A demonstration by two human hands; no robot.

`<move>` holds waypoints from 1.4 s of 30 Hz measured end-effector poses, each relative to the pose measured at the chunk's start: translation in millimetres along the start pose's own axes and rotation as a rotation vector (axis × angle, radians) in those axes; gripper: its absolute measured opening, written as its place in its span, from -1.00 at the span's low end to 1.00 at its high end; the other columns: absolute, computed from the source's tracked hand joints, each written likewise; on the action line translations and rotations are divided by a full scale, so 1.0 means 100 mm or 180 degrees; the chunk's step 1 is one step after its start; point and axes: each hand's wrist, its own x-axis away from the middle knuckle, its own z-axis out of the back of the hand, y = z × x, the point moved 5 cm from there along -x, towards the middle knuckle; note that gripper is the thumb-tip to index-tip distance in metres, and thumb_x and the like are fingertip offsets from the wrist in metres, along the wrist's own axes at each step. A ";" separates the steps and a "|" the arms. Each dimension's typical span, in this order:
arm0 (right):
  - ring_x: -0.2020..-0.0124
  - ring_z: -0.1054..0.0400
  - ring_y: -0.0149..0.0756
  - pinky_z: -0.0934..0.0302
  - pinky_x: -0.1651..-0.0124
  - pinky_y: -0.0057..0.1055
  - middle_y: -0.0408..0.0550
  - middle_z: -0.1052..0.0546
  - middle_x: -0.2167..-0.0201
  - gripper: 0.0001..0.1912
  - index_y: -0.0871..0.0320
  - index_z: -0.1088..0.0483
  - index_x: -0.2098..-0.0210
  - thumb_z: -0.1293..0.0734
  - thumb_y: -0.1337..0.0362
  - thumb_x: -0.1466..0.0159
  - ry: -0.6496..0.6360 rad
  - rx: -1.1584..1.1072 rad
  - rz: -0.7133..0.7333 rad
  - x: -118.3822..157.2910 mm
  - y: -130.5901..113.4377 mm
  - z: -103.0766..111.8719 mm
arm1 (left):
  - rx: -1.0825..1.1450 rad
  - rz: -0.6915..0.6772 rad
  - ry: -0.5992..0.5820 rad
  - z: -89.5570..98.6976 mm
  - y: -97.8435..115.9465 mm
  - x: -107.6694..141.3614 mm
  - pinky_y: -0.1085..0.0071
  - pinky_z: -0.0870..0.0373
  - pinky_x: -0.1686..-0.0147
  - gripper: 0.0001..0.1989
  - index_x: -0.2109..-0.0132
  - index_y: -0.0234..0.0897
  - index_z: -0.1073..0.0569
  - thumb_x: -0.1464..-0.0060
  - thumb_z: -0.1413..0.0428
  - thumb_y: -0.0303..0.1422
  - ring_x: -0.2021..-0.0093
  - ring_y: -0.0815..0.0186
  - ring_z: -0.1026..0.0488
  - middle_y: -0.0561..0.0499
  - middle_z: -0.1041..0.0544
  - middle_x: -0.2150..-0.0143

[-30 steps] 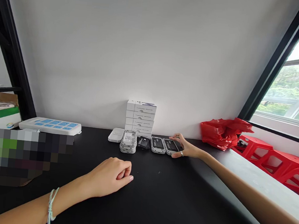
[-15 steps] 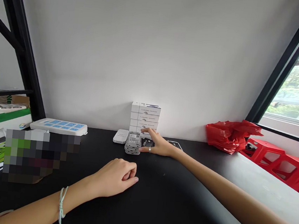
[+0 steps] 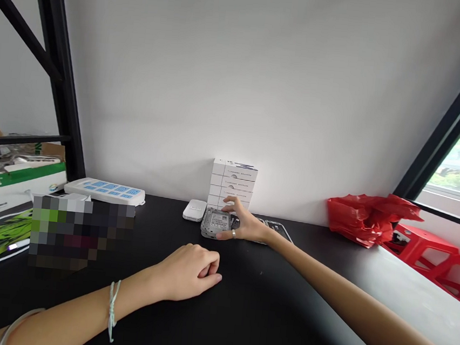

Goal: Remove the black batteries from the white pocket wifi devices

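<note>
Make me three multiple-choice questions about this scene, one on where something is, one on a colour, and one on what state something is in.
1. What is the right hand closest to?
A. A red plastic bag
B. A stack of grey electronic devices
C. A green-printed box

2. What colour are the panels on the white power strip?
A. Blue
B. Red
C. Green

3. What state is the left hand in?
A. Spread flat, palm down
B. Gripping a white box
C. Loosely curled, resting on the black tabletop

Answers:
1. B, because the hand reaches right up to that stack at the back of the table.
2. A, because blue panels show along the top of the strip.
3. C, because the fingers curl inward and the hand lies on the tabletop.
</note>
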 end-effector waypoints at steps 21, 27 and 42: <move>-0.14 -0.07 0.07 0.00 -0.18 -0.03 0.02 -0.13 -0.13 -0.05 0.02 0.00 -0.09 -0.52 -0.03 0.16 0.0014 -0.0189 -0.0364 1.19 0.06 -0.15 | -0.0082 -0.0042 0.0069 0.07 0.04 -0.09 0.50 -0.15 0.51 -0.80 0.41 -0.22 -0.31 -0.10 -0.02 -0.23 0.52 0.41 -0.32 0.14 -0.41 0.52; -0.14 -0.05 0.09 0.01 -0.16 0.00 0.00 -0.09 -0.18 -0.01 -0.03 0.02 -0.13 -0.51 -0.08 0.15 0.0043 -0.0215 -0.0319 1.20 0.09 -0.15 | -0.0506 -0.0333 0.0199 0.36 0.06 -0.61 0.40 -0.30 0.28 -0.84 0.25 -0.22 -0.40 -0.07 -0.05 -0.24 0.24 0.25 -0.44 0.02 -0.49 0.23; -0.13 -0.07 0.06 0.01 -0.17 -0.03 -0.01 -0.07 -0.21 0.04 -0.05 0.03 -0.15 -0.54 -0.05 0.20 0.0027 -0.0265 -0.0381 1.22 0.12 -0.16 | -0.0257 -0.0361 -0.0541 0.22 -0.32 -1.50 0.35 -0.29 -0.02 -0.21 -0.09 -0.21 -0.31 0.34 -0.35 -0.10 -0.08 0.14 -0.36 -0.10 -0.41 -0.09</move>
